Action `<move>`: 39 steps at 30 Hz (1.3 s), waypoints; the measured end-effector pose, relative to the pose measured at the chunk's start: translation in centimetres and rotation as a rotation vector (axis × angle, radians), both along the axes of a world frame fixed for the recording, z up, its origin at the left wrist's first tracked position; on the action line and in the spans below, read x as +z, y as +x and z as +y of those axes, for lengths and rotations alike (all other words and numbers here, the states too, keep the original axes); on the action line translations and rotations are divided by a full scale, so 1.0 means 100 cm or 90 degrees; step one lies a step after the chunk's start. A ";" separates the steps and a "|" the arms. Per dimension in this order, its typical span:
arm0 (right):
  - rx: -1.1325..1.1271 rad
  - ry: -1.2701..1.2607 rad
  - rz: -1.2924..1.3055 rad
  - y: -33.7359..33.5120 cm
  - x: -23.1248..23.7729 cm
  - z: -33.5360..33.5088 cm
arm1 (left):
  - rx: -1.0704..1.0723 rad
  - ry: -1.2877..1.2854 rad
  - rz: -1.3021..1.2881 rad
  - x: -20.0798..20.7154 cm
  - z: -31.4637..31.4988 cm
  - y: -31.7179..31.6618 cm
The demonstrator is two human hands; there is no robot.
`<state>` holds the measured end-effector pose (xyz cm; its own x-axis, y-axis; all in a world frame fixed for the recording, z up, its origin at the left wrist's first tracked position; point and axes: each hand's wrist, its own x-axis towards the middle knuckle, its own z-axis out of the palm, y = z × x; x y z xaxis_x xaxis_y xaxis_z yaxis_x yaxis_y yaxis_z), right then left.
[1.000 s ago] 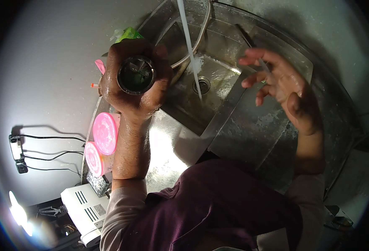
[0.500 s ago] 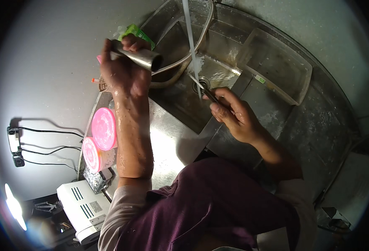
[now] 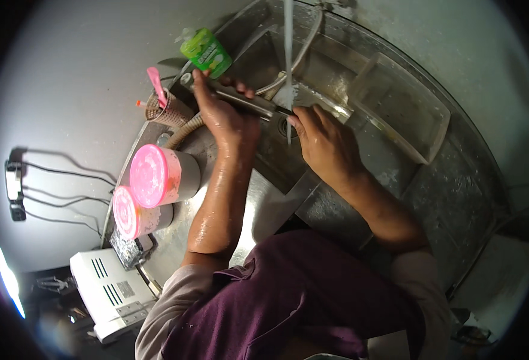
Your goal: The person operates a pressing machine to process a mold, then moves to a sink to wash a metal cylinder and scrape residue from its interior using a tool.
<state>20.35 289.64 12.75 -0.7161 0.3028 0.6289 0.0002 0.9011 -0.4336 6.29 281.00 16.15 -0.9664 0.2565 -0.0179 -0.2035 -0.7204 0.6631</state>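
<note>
My left hand [image 3: 233,125], wet along the forearm, is wrapped round a shiny metal tube [image 3: 247,103] above the sink [image 3: 279,171]. The tube lies tilted, its lower end pointing right toward my other hand. In my right hand [image 3: 330,141] is a slender tool [image 3: 284,111] with a dark handle. Its far end meets the tube's right end; whether it sits inside the mouth or behind it, I cannot tell. A stream of water [image 3: 288,51] falls just beside the tube's right end, close to my right fingers.
A green bottle [image 3: 207,54] stands behind my left hand. Beside it are a woven cup [image 3: 174,114] with a pink-handled thing and two tubs with pink lids [image 3: 149,175]. A clear plastic bin [image 3: 417,129] sits at the right. A white appliance [image 3: 105,282] stands at lower left.
My left hand has moved right and down with the tube, turning it toward the right hand. The tool, held apart under the water before, now meets the tube's end. The view has shifted slightly.
</note>
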 end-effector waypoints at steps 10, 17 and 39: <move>0.472 -1.076 -0.361 0.000 -0.052 -0.019 | -0.332 0.120 0.037 -0.027 -0.013 -0.014; 0.031 -0.055 -0.101 -0.017 -0.070 -0.003 | -0.120 -0.276 -0.031 -0.057 -0.010 -0.008; -0.026 -0.125 -0.043 -0.012 -0.064 -0.010 | -0.046 -0.132 0.070 -0.051 -0.014 0.006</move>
